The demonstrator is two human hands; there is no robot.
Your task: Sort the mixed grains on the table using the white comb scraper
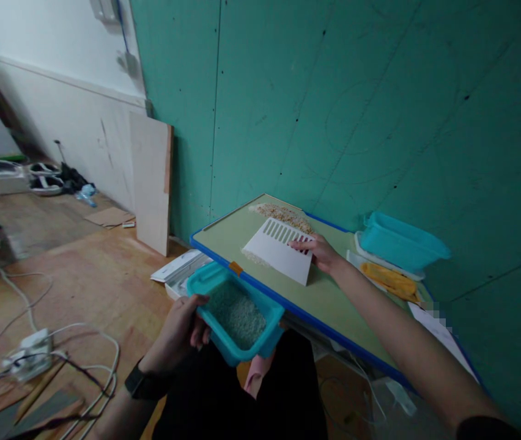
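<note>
My left hand (pixel 178 333) grips the near rim of a teal plastic tub (pixel 235 321) filled with pale greenish granules, holding it just below the table's blue front edge (pixel 260 292). My right hand (pixel 319 250) is closed on the top edge of a white slotted scraper (pixel 279 250) that stands tilted on the green tabletop. A thin line of beige grains lies at the scraper's lower edge, and a larger beige pile (pixel 281 214) lies behind it near the wall.
A second teal tub (pixel 400 241) sits at the table's right on a white tray with a yellow item (pixel 389 279). A green wall backs the table. A wooden board (pixel 151 183) leans to the left. Cables and a power strip (pixel 31 357) lie on the floor.
</note>
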